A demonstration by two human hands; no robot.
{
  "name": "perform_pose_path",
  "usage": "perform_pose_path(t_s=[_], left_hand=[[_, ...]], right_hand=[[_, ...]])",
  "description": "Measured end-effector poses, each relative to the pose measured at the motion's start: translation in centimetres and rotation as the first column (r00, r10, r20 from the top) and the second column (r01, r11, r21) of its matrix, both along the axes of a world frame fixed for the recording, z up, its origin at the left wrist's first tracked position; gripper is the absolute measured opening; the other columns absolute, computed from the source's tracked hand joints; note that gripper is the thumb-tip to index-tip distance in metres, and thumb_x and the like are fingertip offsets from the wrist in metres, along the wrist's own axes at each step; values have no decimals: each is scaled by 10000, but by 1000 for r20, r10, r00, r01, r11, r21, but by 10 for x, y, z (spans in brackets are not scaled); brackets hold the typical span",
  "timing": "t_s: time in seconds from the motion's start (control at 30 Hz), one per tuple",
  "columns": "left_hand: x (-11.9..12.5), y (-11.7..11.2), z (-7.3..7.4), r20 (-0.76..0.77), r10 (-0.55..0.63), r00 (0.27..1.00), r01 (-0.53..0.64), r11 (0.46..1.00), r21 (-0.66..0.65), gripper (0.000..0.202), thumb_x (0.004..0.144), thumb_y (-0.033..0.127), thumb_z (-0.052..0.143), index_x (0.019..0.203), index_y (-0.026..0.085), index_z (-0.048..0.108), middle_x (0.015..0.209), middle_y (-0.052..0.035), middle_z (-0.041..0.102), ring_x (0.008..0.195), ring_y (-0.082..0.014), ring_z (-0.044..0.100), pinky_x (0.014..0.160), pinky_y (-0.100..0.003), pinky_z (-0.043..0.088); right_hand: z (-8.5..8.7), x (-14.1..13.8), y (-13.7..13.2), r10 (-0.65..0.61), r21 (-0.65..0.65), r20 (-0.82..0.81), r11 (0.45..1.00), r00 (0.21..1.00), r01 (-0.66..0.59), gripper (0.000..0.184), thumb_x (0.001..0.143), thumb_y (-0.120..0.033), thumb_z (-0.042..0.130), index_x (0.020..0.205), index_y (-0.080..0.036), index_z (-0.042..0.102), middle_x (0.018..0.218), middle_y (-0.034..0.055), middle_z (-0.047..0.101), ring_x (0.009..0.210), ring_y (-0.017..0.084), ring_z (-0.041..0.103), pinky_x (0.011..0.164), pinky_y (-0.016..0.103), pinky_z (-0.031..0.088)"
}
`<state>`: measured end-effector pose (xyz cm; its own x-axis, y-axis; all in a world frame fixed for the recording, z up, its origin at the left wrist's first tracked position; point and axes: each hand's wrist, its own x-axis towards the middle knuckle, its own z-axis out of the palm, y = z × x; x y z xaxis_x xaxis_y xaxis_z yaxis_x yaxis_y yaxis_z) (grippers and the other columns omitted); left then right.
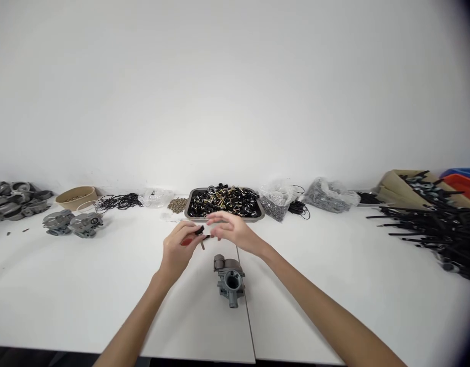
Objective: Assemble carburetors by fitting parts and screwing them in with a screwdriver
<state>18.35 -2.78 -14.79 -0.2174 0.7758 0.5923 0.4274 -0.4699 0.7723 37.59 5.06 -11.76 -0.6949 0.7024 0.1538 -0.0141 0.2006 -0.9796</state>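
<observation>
My left hand [180, 251] is raised over the white table [105, 295], its fingers pinched on a small black part [200, 232] with a thin stem hanging below it. My right hand [230, 230] hovers just to the right of that part, fingers loosely spread and slightly blurred, its fingertips close to the part. A grey metal carburetor body [228, 279] stands on the table just below both hands, touched by neither.
A metal tray [224, 203] of black and brass parts sits behind the hands. Left of it lie brass bits [177, 205], black rings [118, 202], a tan bowl [76, 197] and grey castings [73, 223]. Bags of parts [327, 195] and black rods [437, 224] fill the right.
</observation>
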Motion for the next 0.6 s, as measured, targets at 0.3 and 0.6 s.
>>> perform_pose_path(t_s=[0.3,0.6], left_hand=[[35,-77,-34,410,384,827,-186,876,-445,373,643,427,825,811,148,645,762,-38,677,553,-121,622,586,-259,569],[60,-71,-31,420,390,819,-138,846,-515,392,667,450,803,845,158,612,612,-15,656,574,-123,625,608,-212,505]], right_hand=[[-54,14,-30,180,-179,-28,967,983,-182,396,892,-508,629,986,-133,712,964,92,685,841,170,625,740,275,473],[-58,7,-35,86,-222,-138,968,987,-115,375,910,-461,570,861,-115,704,853,73,662,743,139,568,693,252,427]])
